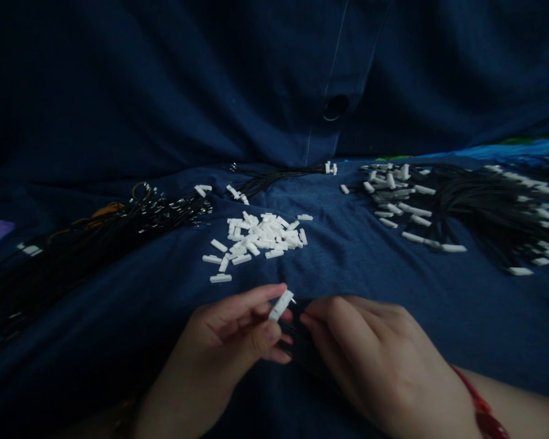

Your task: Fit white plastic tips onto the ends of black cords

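Note:
My left hand (231, 335) pinches a small white plastic connector (280, 305) between thumb and fingers. My right hand (370, 353) is closed beside it, its fingertips pinched on thin black wires (297, 338) that run between the two hands. Both hands rest low in the middle over a dark blue cloth (348, 274). A pile of loose white connectors (258, 239) lies just beyond the hands.
A bundle of bare black wires (119, 222) lies at the left. At the right lies a heap of black wires with white connectors fitted (462, 207). A dark blue buttoned garment (333, 107) fills the background. A red bracelet (480, 408) circles my right wrist.

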Available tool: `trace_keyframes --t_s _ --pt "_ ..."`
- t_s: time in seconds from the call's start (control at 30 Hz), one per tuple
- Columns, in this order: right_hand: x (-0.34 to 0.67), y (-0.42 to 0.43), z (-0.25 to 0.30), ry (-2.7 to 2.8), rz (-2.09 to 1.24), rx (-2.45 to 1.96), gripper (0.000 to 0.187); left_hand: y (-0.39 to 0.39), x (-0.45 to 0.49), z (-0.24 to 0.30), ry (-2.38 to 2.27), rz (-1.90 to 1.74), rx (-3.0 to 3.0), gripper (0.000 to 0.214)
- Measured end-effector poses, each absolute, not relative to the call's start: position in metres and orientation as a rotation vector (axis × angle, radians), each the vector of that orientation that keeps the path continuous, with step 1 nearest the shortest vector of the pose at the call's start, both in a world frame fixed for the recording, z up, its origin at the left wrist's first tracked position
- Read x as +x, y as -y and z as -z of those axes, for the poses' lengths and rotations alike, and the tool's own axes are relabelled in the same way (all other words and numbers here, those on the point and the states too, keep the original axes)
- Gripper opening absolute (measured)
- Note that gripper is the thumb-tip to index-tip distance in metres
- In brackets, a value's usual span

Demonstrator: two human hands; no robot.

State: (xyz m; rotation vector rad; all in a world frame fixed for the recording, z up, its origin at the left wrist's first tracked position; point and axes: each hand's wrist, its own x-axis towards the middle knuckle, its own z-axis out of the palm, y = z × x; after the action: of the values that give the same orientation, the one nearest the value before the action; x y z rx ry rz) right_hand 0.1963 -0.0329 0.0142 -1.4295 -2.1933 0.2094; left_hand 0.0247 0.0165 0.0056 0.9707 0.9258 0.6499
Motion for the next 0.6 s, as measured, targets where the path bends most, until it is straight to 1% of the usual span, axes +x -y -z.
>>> trace_keyframes --t_s 0.37,0.6 --pt "0.1998 0.0349 -0.0158 2.197 -0.133 -1.359 0.009 -0.0158 0.0222 -0.0025 -0.920 -0.669 0.960 0.026" --pt "0.2001 0.0347 -0.0156 2.223 -0.150 -1.385 0.012 -0.0162 0.0227 -0.0018 -0.908 -0.650 0.953 0.027"
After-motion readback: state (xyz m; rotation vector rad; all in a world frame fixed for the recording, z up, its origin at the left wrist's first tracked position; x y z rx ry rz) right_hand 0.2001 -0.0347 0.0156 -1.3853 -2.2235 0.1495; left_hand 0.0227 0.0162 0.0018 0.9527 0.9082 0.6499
